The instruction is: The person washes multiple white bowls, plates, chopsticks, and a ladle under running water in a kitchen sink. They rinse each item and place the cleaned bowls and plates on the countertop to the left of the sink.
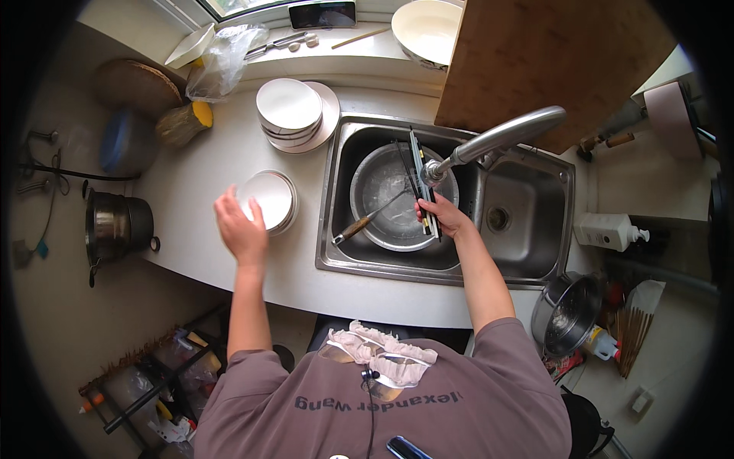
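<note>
My right hand (441,214) is closed around a bundle of chopsticks (418,163) over a round metal basin (373,172) in the left sink bowl. A utensil with a wooden handle (352,229) leans across the basin's rim, its far end inside. My left hand (243,224), fingers apart, is beside a stack of small white bowls or dishes (272,198) on the counter; whether it touches them I cannot tell. Behind that stack, several white plates or bowls (288,104) are piled on a larger plate (328,112). The faucet (504,137) arches over the basin near the chopsticks.
A wooden board (539,63) stands behind the sink. On the windowsill are a large bowl (424,28), a phone (323,15) and a plastic bag (223,63). A cut squash (183,122) and a metal pot (112,222) are at the left. A pump bottle (605,231) is right of the sink.
</note>
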Motion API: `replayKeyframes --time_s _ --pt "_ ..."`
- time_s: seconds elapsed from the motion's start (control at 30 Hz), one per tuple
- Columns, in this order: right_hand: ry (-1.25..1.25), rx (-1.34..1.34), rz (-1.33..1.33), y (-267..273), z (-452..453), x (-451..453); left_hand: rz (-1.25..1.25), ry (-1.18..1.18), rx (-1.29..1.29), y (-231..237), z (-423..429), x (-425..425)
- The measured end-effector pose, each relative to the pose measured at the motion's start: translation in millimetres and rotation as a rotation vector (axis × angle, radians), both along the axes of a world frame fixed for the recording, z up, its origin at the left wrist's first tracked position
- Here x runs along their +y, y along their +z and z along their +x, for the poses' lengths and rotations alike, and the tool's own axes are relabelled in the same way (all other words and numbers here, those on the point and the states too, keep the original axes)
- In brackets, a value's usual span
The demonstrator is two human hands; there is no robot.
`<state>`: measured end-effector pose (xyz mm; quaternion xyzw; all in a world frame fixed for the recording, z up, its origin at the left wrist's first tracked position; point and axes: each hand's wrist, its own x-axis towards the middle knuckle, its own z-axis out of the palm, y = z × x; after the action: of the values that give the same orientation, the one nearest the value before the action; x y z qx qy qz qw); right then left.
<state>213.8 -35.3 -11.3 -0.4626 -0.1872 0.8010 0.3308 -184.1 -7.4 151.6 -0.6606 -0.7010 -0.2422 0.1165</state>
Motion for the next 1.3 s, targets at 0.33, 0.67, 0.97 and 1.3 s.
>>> replayKeyframes --time_s 0.33,0.67,0.97,1.3 --pt "0.026 -0.427 0.321 5 -25 -26 -1.025 -0.377 -1.565 -140 251 -4" --pt "0.309 -1.206 0.337 67 -24 5 -1.019 -0.105 -1.94 -156 242 2" --pt "-0.175 -0.83 0.464 10 -47 38 -1.069 -0.266 -1.54 -173 235 -16" --pt "-0.272 -0.34 0.124 6 -8 42 -1.359 -0.224 -1.821 -168 219 -16"
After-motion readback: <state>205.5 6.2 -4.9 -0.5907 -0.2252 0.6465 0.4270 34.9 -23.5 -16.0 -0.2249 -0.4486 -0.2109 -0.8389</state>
